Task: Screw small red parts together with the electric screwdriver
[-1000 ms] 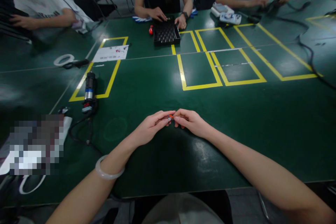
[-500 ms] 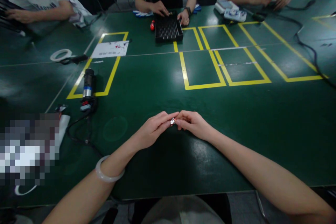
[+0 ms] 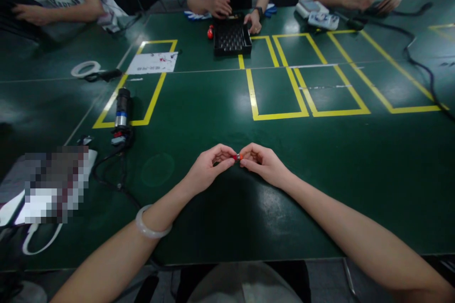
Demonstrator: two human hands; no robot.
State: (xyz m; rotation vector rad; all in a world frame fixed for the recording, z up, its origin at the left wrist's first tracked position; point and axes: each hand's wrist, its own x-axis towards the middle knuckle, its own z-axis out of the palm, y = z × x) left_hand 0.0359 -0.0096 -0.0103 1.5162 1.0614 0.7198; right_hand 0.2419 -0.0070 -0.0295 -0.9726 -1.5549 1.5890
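My left hand and my right hand meet fingertip to fingertip just above the green table, near its front edge. Both pinch one tiny part with red and orange ends between thumb and forefinger. The other fingers of each hand are curled in. A pale bangle circles my left wrist. The part is too small to make out further.
A black and silver cylinder tool with a black cable lies to the left. A black grid tray sits far across, with another person's hands at it. Yellow tape rectangles, a paper sheet, a tape roll and other seated people surround the table.
The small part has been turned between my fingertips, so its red and orange ends show again where a silvery side showed half a second ago. My fingers have curled more. The view shifted slightly.
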